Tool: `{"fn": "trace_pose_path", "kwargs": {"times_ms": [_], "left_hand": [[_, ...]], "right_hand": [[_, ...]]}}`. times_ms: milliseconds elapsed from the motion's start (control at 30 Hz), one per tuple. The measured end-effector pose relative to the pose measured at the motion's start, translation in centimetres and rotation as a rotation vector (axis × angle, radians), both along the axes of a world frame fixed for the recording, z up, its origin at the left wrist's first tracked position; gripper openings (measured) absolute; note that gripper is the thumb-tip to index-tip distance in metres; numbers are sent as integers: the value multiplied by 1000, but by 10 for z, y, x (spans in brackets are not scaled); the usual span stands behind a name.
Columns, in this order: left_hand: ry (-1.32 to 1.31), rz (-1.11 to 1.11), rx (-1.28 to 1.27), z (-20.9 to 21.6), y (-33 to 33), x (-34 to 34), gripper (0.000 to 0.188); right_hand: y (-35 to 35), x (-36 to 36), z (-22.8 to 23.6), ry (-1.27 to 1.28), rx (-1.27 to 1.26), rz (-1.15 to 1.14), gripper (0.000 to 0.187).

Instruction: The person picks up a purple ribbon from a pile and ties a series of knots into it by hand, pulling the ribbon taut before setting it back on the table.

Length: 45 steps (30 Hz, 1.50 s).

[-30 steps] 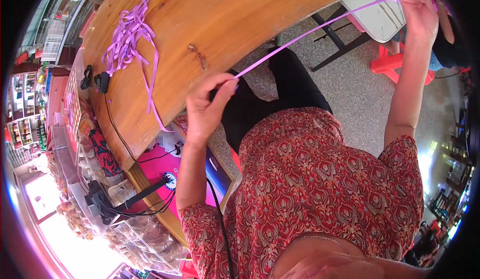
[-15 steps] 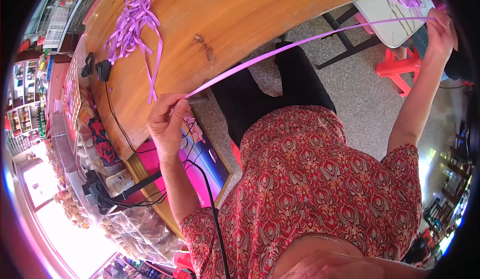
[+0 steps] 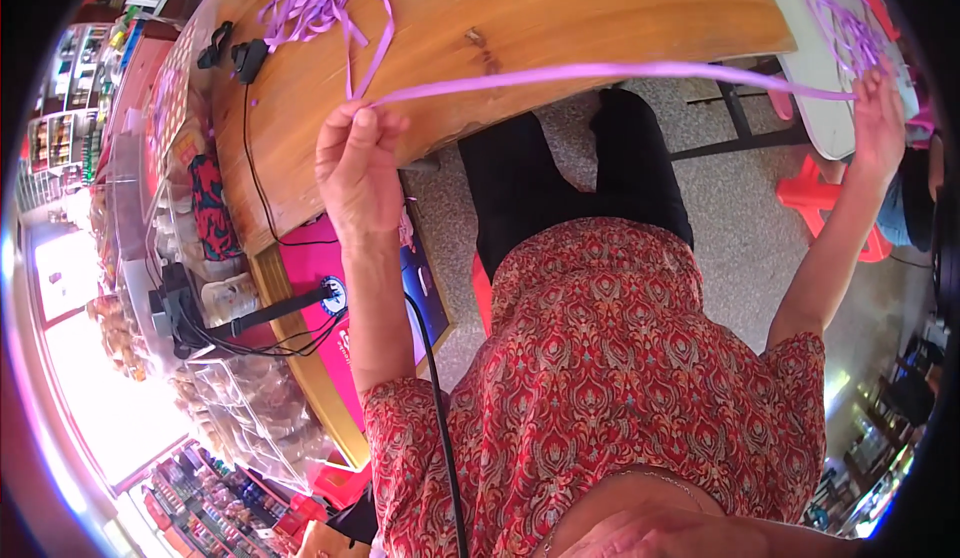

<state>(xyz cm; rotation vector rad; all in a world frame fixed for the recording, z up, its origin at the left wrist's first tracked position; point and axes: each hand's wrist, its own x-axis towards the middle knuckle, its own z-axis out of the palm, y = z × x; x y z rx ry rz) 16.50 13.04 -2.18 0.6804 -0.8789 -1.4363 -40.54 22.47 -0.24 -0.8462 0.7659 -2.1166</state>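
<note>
A long flat purple ribbon [image 3: 600, 71] stretches from left to right in front of me, bowing gently. Its left part is pinched between the thumb and fingers of my left hand [image 3: 358, 173], held near the wooden table's edge. My right hand [image 3: 878, 128], out at the far right, has its fingers closed on the ribbon near a white table. On the wooden table lies a loose heap of purple ribbon [image 3: 325, 3]; a strand from it runs down to my left hand. A second tangle of purple ribbon [image 3: 848, 33] is by the white table, just beyond my right hand.
The wooden table [image 3: 560, 18] spans the far side, with a black plug and cable [image 3: 248, 58] at its left. The white table [image 3: 830, 123] stands right, above a red stool [image 3: 808, 193]. Bagged goods [image 3: 250, 403] and a black stand [image 3: 175, 308] are at left.
The ribbon was straight and slanting up to the right; now it is bowed and nearly level. My left hand sits higher in the picture, my right hand lower. The view has shifted.
</note>
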Motion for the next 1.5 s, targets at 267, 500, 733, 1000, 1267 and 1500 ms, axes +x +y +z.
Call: {"fn": "trace_pose_path", "kwargs": {"times_ms": [267,500,733,1000,1267,1500], "left_hand": [[-223,-191,-319,33,7,-72,15],[-35,-316,-179,49,21,-105,19],[89,-369,-38,30,27,-103,15],[120,-391,90,39,37,-99,13],[-91,-197,-17,37,48,-108,15],[-158,-247,-109,37,51,-113,7]], "right_hand": [[-32,215,22,918,199,34,29],[-36,279,32,824,45,236,28],[-41,271,31,917,-65,328,18],[-34,287,27,654,48,312,22],[-31,284,23,761,14,342,20],[-29,285,28,963,-39,215,31]]}}
